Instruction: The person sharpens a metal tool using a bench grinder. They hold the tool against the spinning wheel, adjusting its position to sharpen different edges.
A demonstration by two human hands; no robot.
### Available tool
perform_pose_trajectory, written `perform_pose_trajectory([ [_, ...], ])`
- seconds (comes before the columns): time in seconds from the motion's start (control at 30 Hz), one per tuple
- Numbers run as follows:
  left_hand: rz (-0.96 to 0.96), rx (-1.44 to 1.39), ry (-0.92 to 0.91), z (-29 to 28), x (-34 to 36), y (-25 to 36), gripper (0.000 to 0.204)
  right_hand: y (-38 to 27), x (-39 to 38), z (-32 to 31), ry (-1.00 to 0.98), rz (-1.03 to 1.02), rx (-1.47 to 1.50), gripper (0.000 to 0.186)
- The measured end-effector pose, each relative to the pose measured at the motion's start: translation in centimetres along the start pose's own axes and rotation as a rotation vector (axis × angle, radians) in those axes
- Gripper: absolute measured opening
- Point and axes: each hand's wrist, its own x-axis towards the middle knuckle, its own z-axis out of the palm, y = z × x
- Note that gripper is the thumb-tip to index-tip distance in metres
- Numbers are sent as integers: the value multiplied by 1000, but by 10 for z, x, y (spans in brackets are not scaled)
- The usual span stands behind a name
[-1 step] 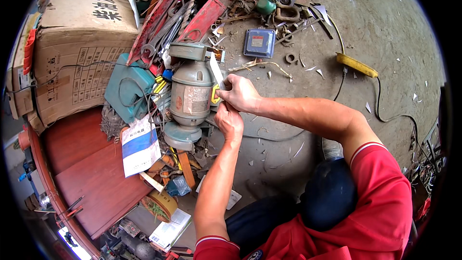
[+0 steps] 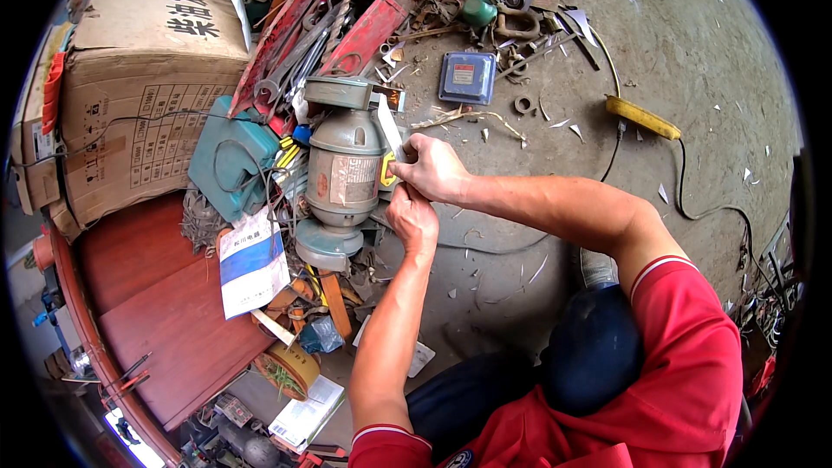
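Note:
A grey-green bench grinder [image 2: 345, 175] stands in front of me, a wheel housing at its far end and another at its near end. My right hand [image 2: 438, 172] is closed in a pinch on a thin, pale flat strip [image 2: 389, 126], which slants up and away beside the grinder's body. Whether the strip is metal or card, I cannot tell. Just below, touching the right hand, my left hand [image 2: 413, 222] has its fingers curled; what lies in them is hidden. Behind the fingers, a yellow label [image 2: 387, 172] shows on the grinder's side.
Wrenches and red metal channels [image 2: 368, 35] pile up beyond the grinder. A cardboard box [image 2: 147, 113], a teal case [image 2: 230, 160] and a printed packet [image 2: 253, 264] lie to the left. On the floor to the right are a blue-grey square box [image 2: 468, 78] and a yellow power strip [image 2: 643, 117] with cables.

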Motion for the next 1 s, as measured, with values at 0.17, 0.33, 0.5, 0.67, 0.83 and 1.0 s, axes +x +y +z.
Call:
perform_pose_trajectory([
  [0.17, 10, 45, 14, -3, -1, 2, 39, -2, -2, 0, -7, -3, 2, 50],
  [0.33, 51, 80, 7, -4, -4, -11, 36, -1, -8, 4, 5, 8, 12, 48],
  [0.5, 95, 69, 1, -11, -7, -1, 33, 1, -13, 7, 12, -13, 34, 49],
  [0.67, 78, 77, -7, -13, -6, -6, 32, 1, -13, 11, 24, -12, 49, 49],
  [0.83, 67, 115, 8, -10, -4, -3, 32, 2, -7, 9, 19, -28, 51, 48],
  [1.0, 40, 103, 15, -7, -1, 5, 30, 4, -4, 8, 25, -36, 59, 46],
])
